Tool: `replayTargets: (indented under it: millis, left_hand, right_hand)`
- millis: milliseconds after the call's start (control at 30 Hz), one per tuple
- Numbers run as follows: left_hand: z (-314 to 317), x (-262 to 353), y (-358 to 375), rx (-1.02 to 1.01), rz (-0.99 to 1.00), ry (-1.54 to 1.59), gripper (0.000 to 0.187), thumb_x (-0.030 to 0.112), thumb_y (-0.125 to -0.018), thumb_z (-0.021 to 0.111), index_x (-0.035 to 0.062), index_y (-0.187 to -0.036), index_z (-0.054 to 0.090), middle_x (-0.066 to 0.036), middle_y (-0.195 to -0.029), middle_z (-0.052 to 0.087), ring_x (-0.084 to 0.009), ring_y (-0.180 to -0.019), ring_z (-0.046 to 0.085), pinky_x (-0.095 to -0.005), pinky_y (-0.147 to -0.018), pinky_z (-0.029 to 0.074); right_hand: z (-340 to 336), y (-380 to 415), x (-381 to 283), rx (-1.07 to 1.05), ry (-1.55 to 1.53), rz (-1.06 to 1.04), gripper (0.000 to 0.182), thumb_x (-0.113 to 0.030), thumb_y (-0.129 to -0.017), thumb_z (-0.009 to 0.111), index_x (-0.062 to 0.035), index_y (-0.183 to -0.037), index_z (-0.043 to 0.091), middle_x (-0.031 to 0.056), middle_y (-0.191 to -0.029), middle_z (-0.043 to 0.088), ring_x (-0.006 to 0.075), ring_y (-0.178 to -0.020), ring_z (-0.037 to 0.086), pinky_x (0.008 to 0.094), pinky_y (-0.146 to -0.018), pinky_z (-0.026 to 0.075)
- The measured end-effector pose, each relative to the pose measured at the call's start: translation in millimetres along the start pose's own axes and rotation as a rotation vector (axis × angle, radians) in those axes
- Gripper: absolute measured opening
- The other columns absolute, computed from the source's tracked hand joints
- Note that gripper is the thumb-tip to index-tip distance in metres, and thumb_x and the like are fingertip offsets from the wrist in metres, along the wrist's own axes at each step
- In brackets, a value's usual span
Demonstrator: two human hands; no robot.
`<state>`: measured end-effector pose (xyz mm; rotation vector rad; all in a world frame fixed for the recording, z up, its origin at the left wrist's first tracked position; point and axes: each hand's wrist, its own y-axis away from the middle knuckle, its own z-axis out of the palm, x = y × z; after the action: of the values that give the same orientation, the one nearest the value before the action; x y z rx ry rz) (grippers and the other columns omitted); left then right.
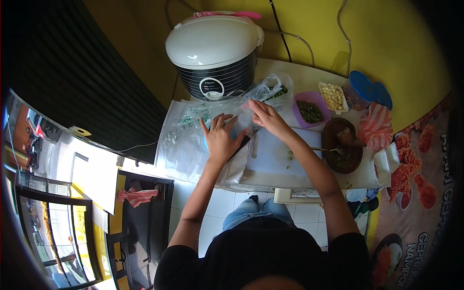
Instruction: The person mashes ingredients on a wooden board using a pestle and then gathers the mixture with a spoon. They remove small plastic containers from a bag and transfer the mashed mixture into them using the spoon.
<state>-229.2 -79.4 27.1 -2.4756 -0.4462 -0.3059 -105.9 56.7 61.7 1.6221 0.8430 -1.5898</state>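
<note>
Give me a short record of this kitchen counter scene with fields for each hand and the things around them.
left hand: spread flat on a clear plastic bag
right hand: on the bag's upper edge by the white cutting board; grip unclear
behind hands: rice cooker
right of hands: purple bowl of chopped greens, white tub of pale pieces
far right: stone mortar with a pestle, striped cloth, blue lids
surface: white counter
</note>
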Motion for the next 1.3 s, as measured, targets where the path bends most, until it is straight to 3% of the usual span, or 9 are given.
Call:
replayTargets:
  millis: [167, 433, 500, 733, 933, 1067, 1167, 1200, 1300]
  left_hand:
    - [-33.5, 10.8, -9.3, -0.027, 0.096, 0.188, 0.077, 0.043, -0.068, 0.078, 0.0124, -0.133, 0.050, -0.010, -0.122, 0.056, -0.0269, -0.115, 0.053, -0.0645, -0.107, 0.017]
    - [-47.7, 38.4, -10.6, -0.273, 0.318, 0.791, 0.067, 0.020, -0.066, 0.081, 0.0063, -0.127, 0.055, -0.012, -0.123, 0.059, -0.0280, -0.113, 0.056, -0.0450, -0.101, 0.037]
    - [-41.9, 46.4, -4.7, -0.359, 0.336, 0.945, 0.058, 0.013, -0.065, 0.081, 0.0043, -0.120, 0.062, -0.012, -0.121, 0.062, -0.0257, -0.111, 0.058, -0.0370, -0.096, 0.044]
    - [-18.7, 98.0, 27.6, -0.403, 0.201, 1.046, 0.058, 0.008, -0.067, 0.081, 0.0025, -0.121, 0.060, -0.014, -0.115, 0.064, -0.0254, -0.106, 0.062, -0.0377, -0.094, 0.047]
    - [7.5, 142.2, 47.1, -0.357, -0.015, 1.358, 0.067, -0.007, -0.077, 0.069, 0.0017, -0.137, 0.042, -0.009, -0.120, 0.052, -0.0214, -0.115, 0.054, -0.0367, -0.101, 0.042]
    - [14.8, 159.7, 56.3, -0.258, -0.138, 1.437, 0.063, 0.001, -0.084, 0.065, 0.0031, -0.140, 0.037, -0.008, -0.120, 0.052, -0.0176, -0.111, 0.052, -0.0321, -0.096, 0.043]
    - [12.9, 172.0, 59.8, -0.140, -0.190, 1.357, 0.062, 0.008, -0.086, 0.066, 0.0036, -0.140, 0.038, -0.008, -0.119, 0.054, -0.0164, -0.109, 0.052, -0.0284, -0.092, 0.043]
    - [9.4, 179.4, 60.6, -0.105, -0.215, 1.350, 0.061, 0.012, -0.086, 0.065, 0.0024, -0.140, 0.038, -0.009, -0.118, 0.056, -0.0160, -0.108, 0.052, -0.0280, -0.092, 0.041]
    - [10.9, 197.3, 63.2, -0.043, -0.187, 1.330, 0.061, 0.011, -0.085, 0.066, 0.0006, -0.139, 0.039, -0.010, -0.118, 0.056, -0.0170, -0.109, 0.053, -0.0302, -0.095, 0.039]
  right_hand:
    - [-9.7, 21.0, -8.2, -0.083, -0.283, 0.139, 0.049, -0.052, -0.098, 0.039, -0.0055, -0.104, 0.052, 0.0057, -0.060, 0.055, 0.0125, -0.051, 0.052, 0.0274, -0.054, 0.043]
    - [-26.2, 76.9, -30.2, -0.320, -0.202, 0.317, 0.046, -0.041, -0.102, 0.033, -0.0070, -0.131, 0.041, 0.0173, -0.070, 0.064, 0.0237, -0.059, 0.064, 0.0318, -0.055, 0.049]
    - [-32.5, 93.0, -23.1, -0.323, -0.213, 0.348, 0.048, -0.037, -0.103, 0.027, -0.0104, -0.143, 0.028, 0.0207, -0.073, 0.065, 0.0250, -0.060, 0.066, 0.0322, -0.054, 0.049]
    - [-53.8, 157.3, -13.5, -0.251, -0.312, 0.295, 0.052, -0.040, -0.102, 0.031, -0.0089, -0.143, 0.026, 0.0214, -0.075, 0.065, 0.0258, -0.059, 0.066, 0.0303, -0.054, 0.050]
    - [-111.4, 221.2, -15.2, 0.205, -0.023, 0.132, 0.047, -0.037, -0.100, 0.042, -0.0074, -0.137, 0.041, 0.0129, -0.084, 0.064, 0.0167, -0.058, 0.063, 0.0254, -0.056, 0.049]
    - [-155.1, 238.1, 3.2, 0.540, 0.421, -0.070, 0.039, -0.023, -0.092, 0.061, -0.0085, -0.127, 0.053, 0.0099, -0.093, 0.061, 0.0179, -0.072, 0.060, 0.0299, -0.069, 0.049]
    - [-165.0, 229.9, 18.3, 0.518, 0.941, -0.528, 0.037, -0.017, -0.084, 0.068, -0.0120, -0.120, 0.059, 0.0110, -0.098, 0.056, 0.0237, -0.092, 0.054, 0.0360, -0.084, 0.044]
    - [-158.5, 226.3, 22.0, 0.466, 0.861, -0.370, 0.037, -0.019, -0.079, 0.072, -0.0159, -0.115, 0.062, 0.0112, -0.098, 0.051, 0.0270, -0.102, 0.047, 0.0409, -0.092, 0.037]
    - [-143.8, 205.8, 29.0, 0.411, 1.076, -0.461, 0.033, -0.022, -0.078, 0.073, -0.0176, -0.109, 0.065, 0.0090, -0.097, 0.049, 0.0254, -0.097, 0.047, 0.0414, -0.087, 0.037]
